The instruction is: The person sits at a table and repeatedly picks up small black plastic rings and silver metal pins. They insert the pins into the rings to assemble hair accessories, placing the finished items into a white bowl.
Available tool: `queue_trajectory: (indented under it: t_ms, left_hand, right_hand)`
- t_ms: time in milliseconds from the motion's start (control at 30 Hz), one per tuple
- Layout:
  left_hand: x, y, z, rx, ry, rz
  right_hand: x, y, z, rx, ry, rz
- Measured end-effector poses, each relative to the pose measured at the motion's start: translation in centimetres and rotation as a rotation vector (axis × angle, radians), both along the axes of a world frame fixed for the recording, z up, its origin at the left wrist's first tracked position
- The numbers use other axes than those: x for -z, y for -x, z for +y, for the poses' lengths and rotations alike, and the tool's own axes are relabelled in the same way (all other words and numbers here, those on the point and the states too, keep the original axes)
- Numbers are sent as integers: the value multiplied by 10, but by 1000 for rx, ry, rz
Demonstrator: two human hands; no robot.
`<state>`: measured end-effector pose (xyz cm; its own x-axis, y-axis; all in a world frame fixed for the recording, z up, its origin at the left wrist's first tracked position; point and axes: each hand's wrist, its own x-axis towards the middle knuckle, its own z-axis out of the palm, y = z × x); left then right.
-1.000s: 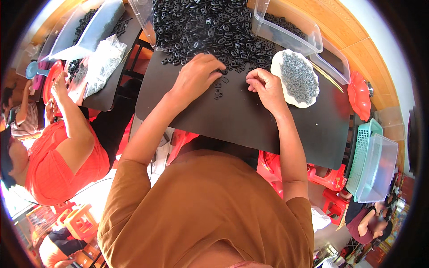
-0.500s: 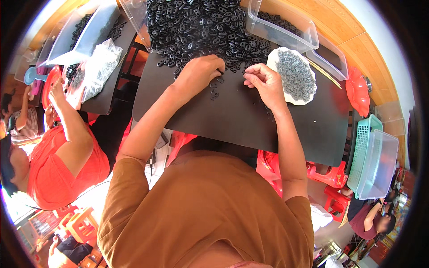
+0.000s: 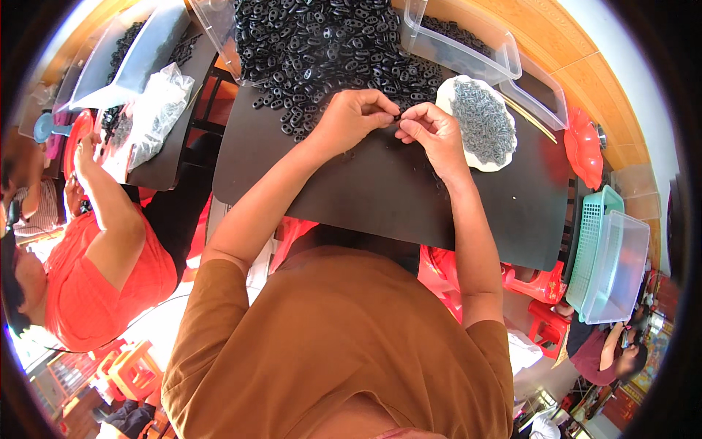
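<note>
My left hand [image 3: 360, 117] and my right hand [image 3: 431, 130] meet over the dark table, just in front of a big heap of small black two-holed plastic pieces [image 3: 322, 55]. The left thumb and forefinger pinch a black piece [image 3: 396, 117], mostly covered by the fingers. Closed fingertips of the right hand touch the same spot; whatever they hold is too small to make out. Right beside that hand lies a pale scalloped dish [image 3: 484, 165] heaped with small grey screw-like parts [image 3: 482, 121].
Clear plastic bins [image 3: 468, 58] with black parts stand behind the dish. Thin sticks [image 3: 528, 117], a red dish [image 3: 583, 150] and a green basket [image 3: 594, 249] are on the right. At the left, a person in red [image 3: 110, 271] works at another table with a plastic bag [image 3: 162, 110].
My left hand has moved right, from above a few loose pieces to my right hand's fingertips, carrying a black piece. The right hand has stayed nearly in place.
</note>
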<state>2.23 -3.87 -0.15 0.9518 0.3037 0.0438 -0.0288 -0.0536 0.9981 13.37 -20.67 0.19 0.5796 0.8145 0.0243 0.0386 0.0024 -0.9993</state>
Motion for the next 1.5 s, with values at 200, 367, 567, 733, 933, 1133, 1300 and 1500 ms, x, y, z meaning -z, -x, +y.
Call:
queue_trajectory:
  t_ms: [200,367,567,733,933,1133,1300,1500]
  left_hand:
    - [13,-4,0,53,161,-38]
    - [12,-7,-7,-58,-71,-17]
    - [-18,20,5,-40,-514,-110]
    - [-11,38,-12,142,-865,-125]
    - [-7,32,-23,260,-858,-88]
    - [-14,33,-1,117,-632,-169]
    - [-14,38,-15,245,-840,-136]
    - [-4,29,-14,276,-856,-70]
  right_hand:
    - [1,1,3,-13,31,-19]
    - [11,4,9,54,50,-53]
    - [8,1,5,150,41,-256]
    - [2,-2,3,218,-42,-345]
    - [3,-6,0,217,-37,-374]
    - [2,-6,0,232,-61,-362]
    - [-1,-3,1,219,-61,-428]
    - [1,-5,-1,212,-50,-382]
